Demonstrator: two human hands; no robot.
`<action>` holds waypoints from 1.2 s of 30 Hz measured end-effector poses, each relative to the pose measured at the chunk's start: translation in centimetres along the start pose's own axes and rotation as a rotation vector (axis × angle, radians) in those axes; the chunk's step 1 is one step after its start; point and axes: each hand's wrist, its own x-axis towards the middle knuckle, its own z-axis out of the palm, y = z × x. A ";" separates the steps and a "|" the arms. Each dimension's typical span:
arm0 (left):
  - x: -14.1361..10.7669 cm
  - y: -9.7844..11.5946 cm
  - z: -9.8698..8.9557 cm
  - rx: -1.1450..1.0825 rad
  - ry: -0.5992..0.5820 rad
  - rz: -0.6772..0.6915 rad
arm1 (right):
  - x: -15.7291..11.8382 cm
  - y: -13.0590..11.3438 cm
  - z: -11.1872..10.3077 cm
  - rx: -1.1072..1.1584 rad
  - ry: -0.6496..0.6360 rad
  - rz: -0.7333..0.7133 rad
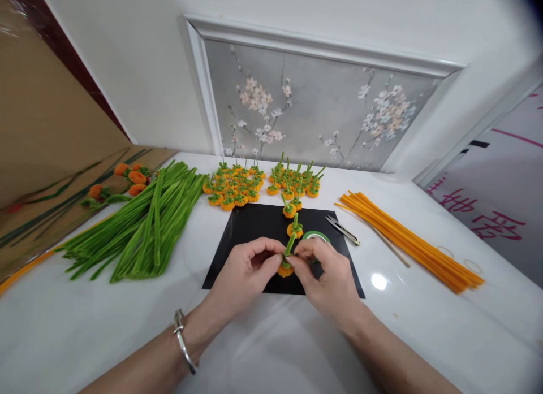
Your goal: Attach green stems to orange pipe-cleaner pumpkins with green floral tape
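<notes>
Between my hands is a small orange pipe-cleaner flower (pixel 285 271) with a green stem, its orange petals facing down over the black mat (pixel 254 227). My left hand (pixel 250 268) pinches its green part from the left, thumb against forefinger. From the right, my right hand (pixel 326 272) pinches the same green part with thumb and forefinger. Just beyond my fingertips another orange flower (pixel 294 230) rests on the mat, stem up. A roll of green tape (pixel 316 235) lies partly hidden behind my right hand.
Green pipe cleaners (pixel 148 224) are heaped at left, orange pipe cleaners (pixel 411 241) bundled at right. Thread snips (pixel 343 230) lie on the mat's right edge. Finished-looking flower heads (pixel 235 185) cluster at the back, near a framed wall panel (pixel 314 100). Orange flowers (pixel 136 177) lie far left.
</notes>
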 end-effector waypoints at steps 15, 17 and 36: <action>-0.2 -0.9 0.0 0.085 0.019 0.132 | 0.1 -0.3 -0.1 0.121 -0.079 0.090; -0.3 -0.9 0.0 0.096 0.016 0.145 | 0.1 -0.3 -0.1 0.122 -0.072 0.108; 0.8 -0.8 -1.1 -0.112 -0.207 -0.093 | 0.3 -0.4 -0.9 0.130 -0.316 0.132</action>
